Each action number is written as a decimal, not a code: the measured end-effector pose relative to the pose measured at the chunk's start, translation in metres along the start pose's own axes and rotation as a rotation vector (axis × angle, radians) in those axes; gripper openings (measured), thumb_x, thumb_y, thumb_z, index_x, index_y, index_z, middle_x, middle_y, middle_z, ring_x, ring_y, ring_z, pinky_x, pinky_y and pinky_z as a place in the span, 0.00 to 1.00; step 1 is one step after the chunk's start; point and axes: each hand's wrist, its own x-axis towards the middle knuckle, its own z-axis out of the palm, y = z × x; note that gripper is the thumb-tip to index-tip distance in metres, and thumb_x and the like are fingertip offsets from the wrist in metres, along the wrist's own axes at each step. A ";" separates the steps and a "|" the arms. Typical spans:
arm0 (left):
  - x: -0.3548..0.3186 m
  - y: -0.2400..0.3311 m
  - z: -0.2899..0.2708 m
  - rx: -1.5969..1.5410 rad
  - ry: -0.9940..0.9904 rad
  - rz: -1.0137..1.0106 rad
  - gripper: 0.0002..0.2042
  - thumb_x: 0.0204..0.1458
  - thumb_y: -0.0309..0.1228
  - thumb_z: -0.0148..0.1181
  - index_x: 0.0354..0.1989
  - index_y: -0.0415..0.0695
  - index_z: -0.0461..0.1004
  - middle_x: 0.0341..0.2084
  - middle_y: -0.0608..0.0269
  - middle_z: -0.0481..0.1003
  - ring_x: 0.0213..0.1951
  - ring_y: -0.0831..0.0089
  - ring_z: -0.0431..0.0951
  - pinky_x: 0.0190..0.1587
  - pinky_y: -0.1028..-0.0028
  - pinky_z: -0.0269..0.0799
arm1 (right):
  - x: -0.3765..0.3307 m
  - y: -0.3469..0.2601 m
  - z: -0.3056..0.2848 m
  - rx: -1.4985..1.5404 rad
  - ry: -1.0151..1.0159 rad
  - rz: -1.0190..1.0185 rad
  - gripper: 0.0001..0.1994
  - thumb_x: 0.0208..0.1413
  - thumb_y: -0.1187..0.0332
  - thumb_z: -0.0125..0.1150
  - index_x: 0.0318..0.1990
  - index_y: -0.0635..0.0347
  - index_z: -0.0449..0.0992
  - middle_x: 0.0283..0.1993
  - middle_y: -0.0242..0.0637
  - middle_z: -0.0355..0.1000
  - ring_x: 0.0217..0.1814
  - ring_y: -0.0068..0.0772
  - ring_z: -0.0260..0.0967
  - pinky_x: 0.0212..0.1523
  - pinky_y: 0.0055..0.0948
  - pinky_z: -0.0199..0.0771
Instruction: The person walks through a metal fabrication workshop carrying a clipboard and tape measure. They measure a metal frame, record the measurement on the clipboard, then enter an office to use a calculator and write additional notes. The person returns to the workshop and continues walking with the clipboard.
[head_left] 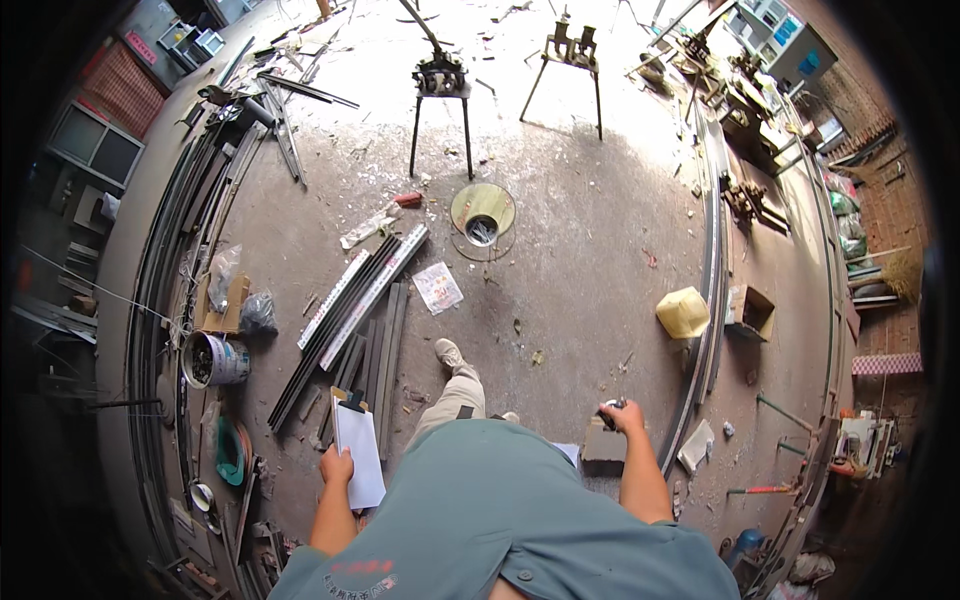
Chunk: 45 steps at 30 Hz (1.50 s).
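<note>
At lower left my left hand is closed round the edge of a clipboard carrying white paper. A dark clip shows at the board's top. On the other side, my right hand grips a small dark object whose kind I cannot make out. Below that hand is a grey-brown box. Long dark and light metal profiles lie on the floor just beyond the clipboard.
A round greenish stool carries a metal bowl. Two machines on legs stand farther off. A yellow container and an open carton sit at right. Profile stacks, a white bucket and a green basin line the left.
</note>
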 end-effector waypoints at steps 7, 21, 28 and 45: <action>0.146 0.109 -0.032 -0.120 0.034 0.034 0.16 0.52 0.41 0.58 0.42 0.42 0.76 0.38 0.42 0.78 0.44 0.43 0.77 0.49 0.52 0.71 | 0.017 -0.069 0.045 -0.091 -0.204 0.188 0.35 0.29 0.42 0.77 0.39 0.64 0.82 0.37 0.47 0.80 0.38 0.40 0.79 0.41 0.37 0.77; 0.321 0.197 -0.142 -0.224 0.184 -0.038 0.16 0.52 0.41 0.59 0.42 0.41 0.76 0.37 0.41 0.78 0.42 0.42 0.77 0.45 0.51 0.72 | 0.198 -0.424 0.044 -0.349 -0.368 -0.106 0.37 0.30 0.43 0.77 0.45 0.63 0.80 0.44 0.43 0.79 0.43 0.38 0.79 0.43 0.34 0.77; 0.312 0.172 -0.155 -0.233 0.192 -0.368 0.13 0.51 0.36 0.62 0.39 0.39 0.76 0.38 0.41 0.78 0.43 0.42 0.78 0.46 0.52 0.72 | 0.327 -0.644 0.061 -0.608 -0.425 -0.302 0.38 0.30 0.40 0.76 0.43 0.63 0.80 0.41 0.46 0.79 0.40 0.39 0.79 0.41 0.36 0.78; 0.594 0.257 -0.197 -0.293 -0.060 -0.466 0.16 0.50 0.36 0.63 0.44 0.41 0.77 0.43 0.43 0.77 0.49 0.46 0.77 0.52 0.54 0.71 | 0.322 -1.030 0.133 -0.615 -0.357 -0.583 0.41 0.32 0.34 0.72 0.47 0.59 0.76 0.46 0.45 0.77 0.51 0.46 0.75 0.50 0.38 0.73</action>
